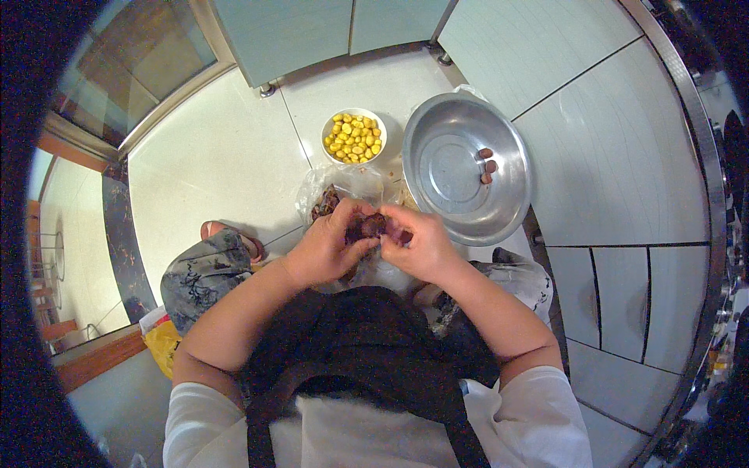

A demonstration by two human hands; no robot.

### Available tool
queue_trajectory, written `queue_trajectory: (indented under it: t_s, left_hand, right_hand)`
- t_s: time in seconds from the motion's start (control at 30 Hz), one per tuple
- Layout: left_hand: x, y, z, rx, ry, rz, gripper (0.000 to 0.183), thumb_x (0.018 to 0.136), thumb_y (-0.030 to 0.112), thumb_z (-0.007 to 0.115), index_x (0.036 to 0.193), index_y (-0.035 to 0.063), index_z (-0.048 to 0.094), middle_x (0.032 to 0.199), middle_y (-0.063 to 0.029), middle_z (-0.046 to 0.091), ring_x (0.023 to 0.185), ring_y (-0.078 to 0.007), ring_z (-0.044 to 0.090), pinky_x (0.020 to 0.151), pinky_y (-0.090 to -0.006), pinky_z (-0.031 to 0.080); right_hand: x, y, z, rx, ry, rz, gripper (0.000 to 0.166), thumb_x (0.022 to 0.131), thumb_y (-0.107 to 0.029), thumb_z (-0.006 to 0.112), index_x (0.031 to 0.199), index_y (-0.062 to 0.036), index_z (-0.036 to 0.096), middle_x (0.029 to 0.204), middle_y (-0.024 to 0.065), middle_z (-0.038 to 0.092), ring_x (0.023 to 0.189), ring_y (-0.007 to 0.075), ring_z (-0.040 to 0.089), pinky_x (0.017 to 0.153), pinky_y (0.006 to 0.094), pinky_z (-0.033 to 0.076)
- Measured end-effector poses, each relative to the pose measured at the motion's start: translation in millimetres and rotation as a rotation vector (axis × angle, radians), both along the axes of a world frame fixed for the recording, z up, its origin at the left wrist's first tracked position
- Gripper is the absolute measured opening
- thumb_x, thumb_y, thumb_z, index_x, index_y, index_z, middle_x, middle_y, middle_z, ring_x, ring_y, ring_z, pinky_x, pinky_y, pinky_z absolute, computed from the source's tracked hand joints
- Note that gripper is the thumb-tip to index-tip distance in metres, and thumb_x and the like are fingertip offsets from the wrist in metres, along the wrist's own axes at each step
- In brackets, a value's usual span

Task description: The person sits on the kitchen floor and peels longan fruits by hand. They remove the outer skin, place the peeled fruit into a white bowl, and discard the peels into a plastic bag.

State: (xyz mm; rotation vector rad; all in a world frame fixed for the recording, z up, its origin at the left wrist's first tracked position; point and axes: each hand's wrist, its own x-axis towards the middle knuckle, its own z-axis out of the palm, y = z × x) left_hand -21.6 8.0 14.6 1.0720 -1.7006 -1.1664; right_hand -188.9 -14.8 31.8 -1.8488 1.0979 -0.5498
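Note:
Both hands meet in front of my knees over a clear plastic bag (357, 181). Between the fingers of my left hand (333, 245) is a dark brown chestnut (373, 224). My right hand (418, 243) pinches at the same chestnut from the right, its fingertips blurred. Dark brown shells (326, 202) show in the bag just beyond my left hand. Past the bag stands a white bowl (323, 143) filled with peeled yellow chestnuts (354, 137). A wide metal basin (445, 172) to the right holds several brown chestnuts (490, 166).
Pale cabinets (591, 152) line the right side, and another cabinet (292, 35) stands at the far side on metal feet. Light floor tiles (205, 158) lie under everything. A glass door (140, 64) is at the upper left. A yellow bag (161, 345) sits beside my left leg.

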Motion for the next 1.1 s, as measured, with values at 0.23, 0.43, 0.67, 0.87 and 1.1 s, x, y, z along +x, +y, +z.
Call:
queue_trajectory:
  t_s: [0.23,0.43,0.67,0.87,1.1]
  left_hand:
    - [3.8,-1.9,2.0,-0.068,-0.234,-0.059,0.034,0.071,0.007,0.056,0.102,0.003,0.043,0.086,-0.0144,0.056,0.079,-0.0272,0.056,0.068,-0.0342,0.045]
    - [-1.4,0.0,-0.8,-0.2,-0.301,-0.011,0.034,0.067,0.007,0.056,0.099,0.002,0.044,0.079,-0.0164,0.056,0.07,-0.0322,0.055,0.061,-0.0376,0.045]
    - [-4.0,0.3,-1.4,-0.258,-0.323,0.014,0.034,0.067,0.005,0.055,0.098,0.0009,0.043,0.08,-0.0161,0.056,0.069,-0.0321,0.055,0.059,-0.0379,0.045]
    - [-1.9,0.5,-2.7,-0.233,-0.244,0.01,0.034,0.069,0.005,0.055,0.101,0.001,0.043,0.082,-0.0167,0.055,0.072,-0.031,0.056,0.062,-0.0356,0.046]
    - [10.7,-3.9,-0.2,0.173,0.055,-0.071,0.03,0.078,0.007,0.048,0.107,0.0018,0.04,0.086,-0.0106,0.054,0.075,-0.0174,0.054,0.067,-0.0284,0.044]
  right_hand:
    - [5.2,-0.7,-1.4,-0.186,0.106,0.008,0.023,0.061,-0.007,0.057,0.082,-0.0029,0.05,0.059,0.01,0.052,0.05,0.0173,0.052,0.048,0.0263,0.042]
    - [10.5,-2.2,-4.5,-0.193,0.167,-0.008,0.022,0.061,-0.01,0.055,0.081,-0.0026,0.048,0.061,0.013,0.053,0.054,0.0282,0.054,0.049,0.0335,0.042]
    - [12.4,-3.9,-11.7,-0.241,0.185,-0.011,0.027,0.061,-0.01,0.052,0.086,-0.0032,0.047,0.068,0.017,0.054,0.064,0.0342,0.053,0.056,0.0387,0.043]
    - [11.1,-5.7,-13.8,-0.2,0.132,0.003,0.029,0.062,-0.008,0.05,0.09,-0.0029,0.047,0.068,0.0173,0.054,0.064,0.0321,0.054,0.056,0.0362,0.044]
    - [1.8,-8.0,-15.6,0.059,-0.099,-0.016,0.028,0.068,0.001,0.042,0.095,0.0001,0.047,0.07,0.0094,0.055,0.058,0.0124,0.052,0.052,0.0247,0.043]
